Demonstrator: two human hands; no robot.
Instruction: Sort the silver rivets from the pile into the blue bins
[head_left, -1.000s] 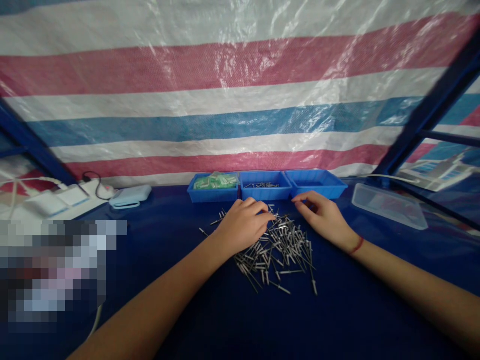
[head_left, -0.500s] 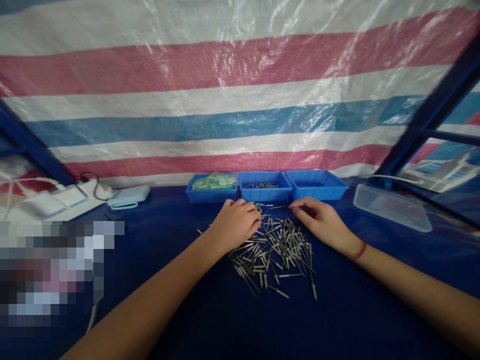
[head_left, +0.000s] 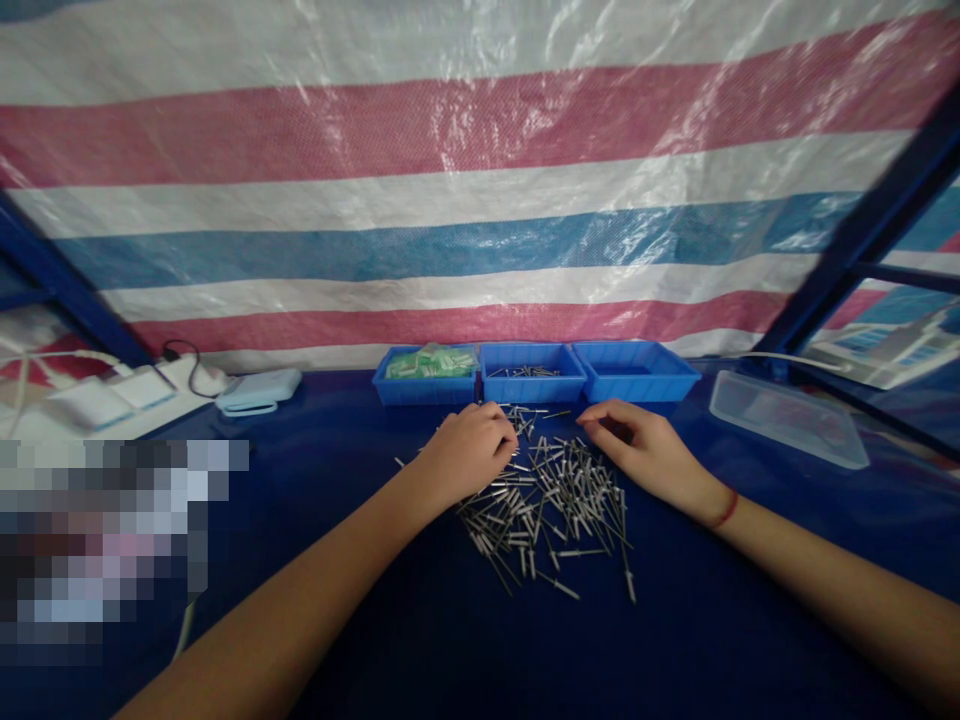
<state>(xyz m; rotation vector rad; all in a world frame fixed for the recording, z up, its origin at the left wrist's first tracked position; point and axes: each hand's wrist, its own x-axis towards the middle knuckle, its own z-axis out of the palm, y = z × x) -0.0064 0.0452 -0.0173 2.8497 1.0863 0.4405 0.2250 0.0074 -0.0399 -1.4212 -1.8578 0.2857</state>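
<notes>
A big striped sheet (head_left: pixel 450 225) hangs at the far side, behind the blue counter (head_left: pixel 675 640). Three blue trays stand in a row at the far edge. The left tray (head_left: pixel 427 393) has green packs, the middle tray (head_left: pixel 534 390) has some metal pins, and the right tray (head_left: pixel 637 385) is beside that one. A big, messy pile of metal pins (head_left: pixel 574 485) lies on the counter, on the near side of the trays.

The left hand (head_left: pixel 476 450) is curled over the far left part of the pile. Its fingertips are hidden, so I cannot tell if it holds a pin. The right hand (head_left: pixel 637 440) is at the far right of the pile, thumb and finger close together. I cannot tell if anything is between them. One dark pin (head_left: pixel 556 413) lies just left of its fingertips.

I think the step now is picking through the pins. The next move seems to need a small, careful pinch, because many pins cross each other.
</notes>
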